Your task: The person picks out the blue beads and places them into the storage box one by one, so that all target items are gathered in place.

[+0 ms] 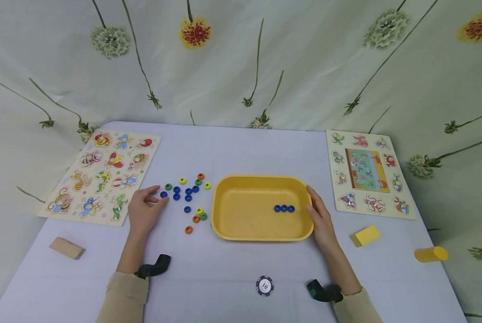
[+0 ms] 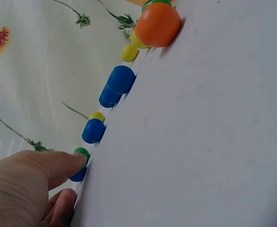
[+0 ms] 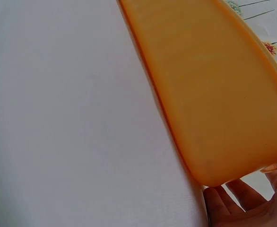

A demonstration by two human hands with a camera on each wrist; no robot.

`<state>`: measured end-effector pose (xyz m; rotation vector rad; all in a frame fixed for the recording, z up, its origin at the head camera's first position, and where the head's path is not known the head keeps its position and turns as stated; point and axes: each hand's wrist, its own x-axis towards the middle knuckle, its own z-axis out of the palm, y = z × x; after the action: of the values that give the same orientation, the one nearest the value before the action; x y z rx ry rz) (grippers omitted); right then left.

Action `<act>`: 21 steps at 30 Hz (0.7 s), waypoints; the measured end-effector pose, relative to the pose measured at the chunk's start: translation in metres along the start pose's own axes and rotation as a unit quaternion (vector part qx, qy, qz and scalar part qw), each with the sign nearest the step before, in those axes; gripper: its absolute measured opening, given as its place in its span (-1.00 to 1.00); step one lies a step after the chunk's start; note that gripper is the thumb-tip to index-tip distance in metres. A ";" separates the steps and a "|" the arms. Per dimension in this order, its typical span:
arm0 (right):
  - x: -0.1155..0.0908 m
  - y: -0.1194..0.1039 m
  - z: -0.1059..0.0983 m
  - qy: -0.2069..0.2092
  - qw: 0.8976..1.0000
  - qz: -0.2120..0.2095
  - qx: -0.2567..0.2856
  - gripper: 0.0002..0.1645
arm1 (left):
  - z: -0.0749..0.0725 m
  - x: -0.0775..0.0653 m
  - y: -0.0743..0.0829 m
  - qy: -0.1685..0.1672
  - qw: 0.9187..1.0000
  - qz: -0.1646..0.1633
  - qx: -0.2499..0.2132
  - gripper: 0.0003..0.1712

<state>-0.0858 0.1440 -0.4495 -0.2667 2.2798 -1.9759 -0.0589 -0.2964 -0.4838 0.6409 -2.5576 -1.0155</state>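
Observation:
My left hand (image 1: 146,207) reaches in at the left side of a loose group of beads. Its thumb and forefinger are spread on either side of a blue bead (image 1: 164,194), the thumb tip right beside it. In the left wrist view the thumb (image 2: 58,165) overlaps a blue bead (image 2: 78,175) and a green bead (image 2: 82,152). My right hand (image 1: 319,217) grips the right end of a yellow tray (image 1: 261,239), its thumb over the rim. Three blue beads (image 1: 284,208) lie in a row inside the tray, towards its right.
Several blue, green, yellow and orange beads (image 1: 188,198) are scattered left of the tray. Picture puzzle boards stand at the back left (image 1: 103,175) and back right (image 1: 370,175). A wooden block (image 1: 66,248), a yellow block (image 1: 365,236), a yellow cylinder (image 1: 431,254) and a poker chip (image 1: 265,285) lie nearer.

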 end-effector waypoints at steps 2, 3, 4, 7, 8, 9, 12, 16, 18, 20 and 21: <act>-0.001 -0.004 0.001 -0.001 1.000 -0.001 -0.004 -0.45 | 0.001 0.001 0.001 0.003 1.000 0.006 0.015 -0.62; -0.001 -0.005 0.001 -0.002 1.000 -0.002 -0.004 -0.45 | 0.002 0.002 0.002 0.002 1.000 0.004 0.018 -0.64; -0.001 -0.005 0.001 -0.002 1.000 -0.002 -0.003 -0.45 | 0.001 0.002 0.003 -0.001 1.000 0.000 0.022 -0.65; -0.001 -0.004 0.002 -0.005 1.000 0.001 -0.003 -0.46 | -0.004 -0.001 0.012 -0.009 1.000 -0.022 0.014 -0.67; -0.001 -0.004 0.002 -0.006 1.000 0.002 -0.002 -0.46 | -0.006 -0.002 0.018 -0.012 1.000 -0.026 0.007 -0.67; -0.001 -0.003 0.002 -0.007 1.000 0.002 -0.002 -0.46 | -0.007 -0.004 0.024 -0.012 1.000 -0.022 0.006 -0.67; -0.002 -0.003 0.001 -0.007 1.000 -0.001 -0.001 -0.46 | -0.005 -0.011 0.052 -0.011 0.998 0.037 -0.042 -0.68; -0.003 -0.004 0.000 -0.002 1.000 -0.009 -0.007 -0.46 | 0.008 -0.026 0.108 -0.080 0.976 0.163 -0.117 -0.70; -0.002 -0.004 0.000 -0.002 1.000 -0.011 -0.010 -0.46 | 0.021 -0.034 0.135 -0.139 0.958 0.207 -0.139 -0.73; -0.002 -0.004 0.000 -0.002 1.000 -0.011 -0.010 -0.46 | 0.036 -0.043 0.160 -0.202 0.942 0.229 -0.137 -0.76; -0.001 -0.004 0.000 -0.002 1.000 -0.011 -0.008 -0.46 | 0.045 -0.047 0.169 -0.229 0.935 0.237 -0.131 -0.77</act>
<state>-0.0841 0.1433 -0.4456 -0.2978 2.2992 -1.9665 -0.0878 -0.1373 -0.4014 -0.3157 -2.6656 -1.4055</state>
